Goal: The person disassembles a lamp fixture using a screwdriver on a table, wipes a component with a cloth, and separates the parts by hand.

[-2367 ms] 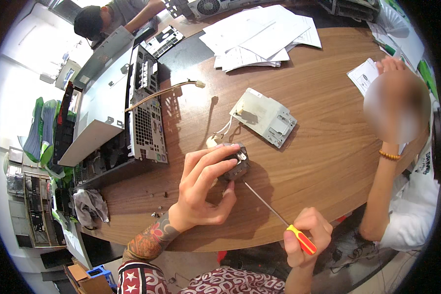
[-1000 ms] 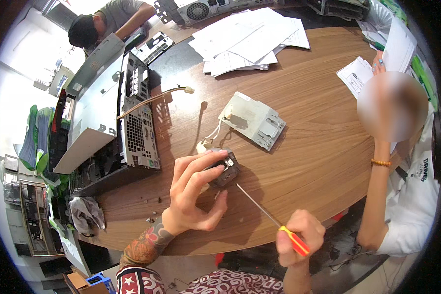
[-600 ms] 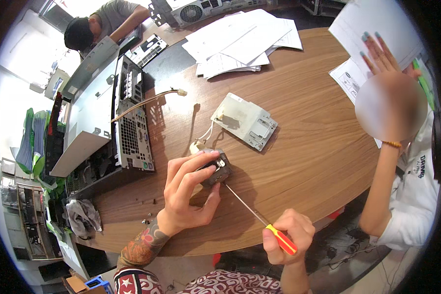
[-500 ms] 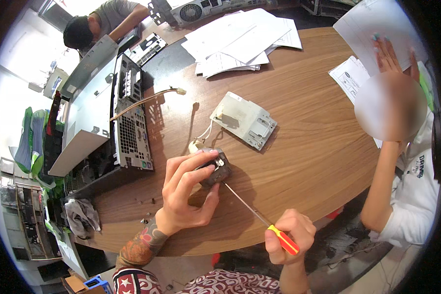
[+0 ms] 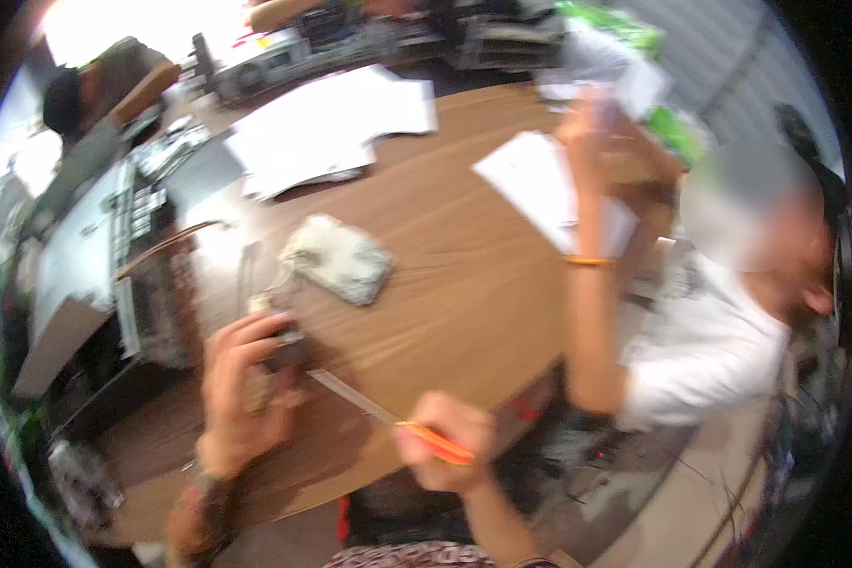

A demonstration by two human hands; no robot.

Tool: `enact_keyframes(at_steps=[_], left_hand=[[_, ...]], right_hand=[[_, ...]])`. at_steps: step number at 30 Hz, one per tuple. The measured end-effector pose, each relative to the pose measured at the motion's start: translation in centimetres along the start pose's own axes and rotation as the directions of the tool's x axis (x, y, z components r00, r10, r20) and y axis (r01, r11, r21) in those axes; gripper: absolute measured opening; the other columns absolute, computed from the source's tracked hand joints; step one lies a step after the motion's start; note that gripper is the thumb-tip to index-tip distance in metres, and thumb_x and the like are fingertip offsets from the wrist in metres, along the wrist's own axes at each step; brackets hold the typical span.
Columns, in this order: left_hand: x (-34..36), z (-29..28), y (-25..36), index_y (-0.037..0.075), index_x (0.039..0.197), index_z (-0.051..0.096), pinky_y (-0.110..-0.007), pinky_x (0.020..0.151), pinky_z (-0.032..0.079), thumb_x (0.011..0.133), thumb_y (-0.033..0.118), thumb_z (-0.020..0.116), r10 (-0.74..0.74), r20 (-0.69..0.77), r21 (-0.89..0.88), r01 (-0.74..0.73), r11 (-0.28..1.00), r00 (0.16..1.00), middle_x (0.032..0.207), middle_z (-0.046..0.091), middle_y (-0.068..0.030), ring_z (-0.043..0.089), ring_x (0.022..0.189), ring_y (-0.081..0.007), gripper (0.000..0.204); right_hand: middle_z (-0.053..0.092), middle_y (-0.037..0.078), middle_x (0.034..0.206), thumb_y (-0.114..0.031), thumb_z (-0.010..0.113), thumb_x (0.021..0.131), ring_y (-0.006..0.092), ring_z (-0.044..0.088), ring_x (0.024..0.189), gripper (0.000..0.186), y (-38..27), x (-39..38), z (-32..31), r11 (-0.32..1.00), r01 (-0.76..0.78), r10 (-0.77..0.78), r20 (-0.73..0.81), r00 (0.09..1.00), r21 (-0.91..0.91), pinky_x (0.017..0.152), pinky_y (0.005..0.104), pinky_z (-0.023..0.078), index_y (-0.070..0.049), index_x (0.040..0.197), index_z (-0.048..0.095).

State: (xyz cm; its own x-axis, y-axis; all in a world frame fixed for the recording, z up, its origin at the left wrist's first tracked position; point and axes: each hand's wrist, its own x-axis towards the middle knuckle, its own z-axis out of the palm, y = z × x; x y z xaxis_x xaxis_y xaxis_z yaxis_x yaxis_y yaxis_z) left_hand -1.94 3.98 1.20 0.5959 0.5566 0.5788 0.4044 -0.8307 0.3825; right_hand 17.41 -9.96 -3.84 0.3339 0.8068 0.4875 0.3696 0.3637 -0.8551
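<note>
My left hand [image 5: 246, 388] is closed around a small dark component [image 5: 287, 347] on the tabletop [image 5: 445, 284]. A red and yellow screwdriver [image 5: 440, 440] is in my right hand [image 5: 450, 454]; its thin shaft points toward the component, and motion blur hides whether the tip touches it. Beyond my left hand lies a pale plastic-and-metal plate [image 5: 341, 256], with pale wires running from it toward the component.
An opened computer case [image 5: 76, 284] with a loose cable [image 5: 166, 246] is at left. Papers [image 5: 312, 123] lie at the back; computer units [image 5: 293, 57] stand behind. A co-worker [image 5: 710, 341] at right raises a forearm over papers [image 5: 521, 180]. Another person [image 5: 104, 95] bends at upper left.
The view has swung right and blurred, so everything sits further left. The right-hand co-worker's arm has shifted. Both my hands keep their holds.
</note>
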Motion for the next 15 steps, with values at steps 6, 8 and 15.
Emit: enact_keyframes(at_steps=[6, 8, 15], left_hand=[[0.2, 1.1, 0.0, 0.003, 0.099, 0.058, -0.045, 0.098, 0.048, 0.071, -0.007, 0.071, 0.073, 0.064, -0.055, -0.07, 0.996, 0.995, 0.122, 0.065, -0.0169, 0.06, 0.117, -0.0373, 0.032], [0.4, 1.5, 0.6, 0.002, 0.097, 0.055, -0.044, 0.098, 0.046, 0.073, -0.004, 0.067, 0.078, 0.077, -0.056, -0.073, 0.996, 0.994, 0.126, 0.062, -0.0132, 0.057, 0.121, -0.0338, 0.028], [-1.4, -2.0, -1.3, 0.003, 0.106, 0.059, -0.044, 0.096, 0.053, 0.073, -0.005, 0.064, 0.075, 0.06, -0.04, -0.073, 0.997, 0.995, 0.127, 0.063, -0.0135, 0.061, 0.117, -0.0354, 0.035]], right_hand=[[0.051, 0.002, 0.061, -0.014, 0.067, 0.089, 0.0107, 0.047, 0.055, 0.026, -0.5, -0.5, -1.4, 0.979, -0.17, 0.173, -0.02, 0.985, 0.114, 0.052, 0.0286, 0.04, -0.006, 0.068, 0.055], [0.049, 0.001, 0.06, -0.014, 0.066, 0.09, 0.0091, 0.045, 0.055, 0.028, -0.4, -0.5, -2.0, 0.985, -0.127, 0.136, -0.083, 0.987, 0.114, 0.051, 0.027, 0.036, -0.003, 0.068, 0.054], [0.038, -0.005, 0.064, -0.016, 0.062, 0.094, 0.006, 0.038, 0.063, 0.031, -0.4, -0.3, 1.4, 0.992, -0.08, 0.087, -0.069, 0.994, 0.093, 0.056, 0.0259, 0.032, -0.006, 0.069, 0.047]])
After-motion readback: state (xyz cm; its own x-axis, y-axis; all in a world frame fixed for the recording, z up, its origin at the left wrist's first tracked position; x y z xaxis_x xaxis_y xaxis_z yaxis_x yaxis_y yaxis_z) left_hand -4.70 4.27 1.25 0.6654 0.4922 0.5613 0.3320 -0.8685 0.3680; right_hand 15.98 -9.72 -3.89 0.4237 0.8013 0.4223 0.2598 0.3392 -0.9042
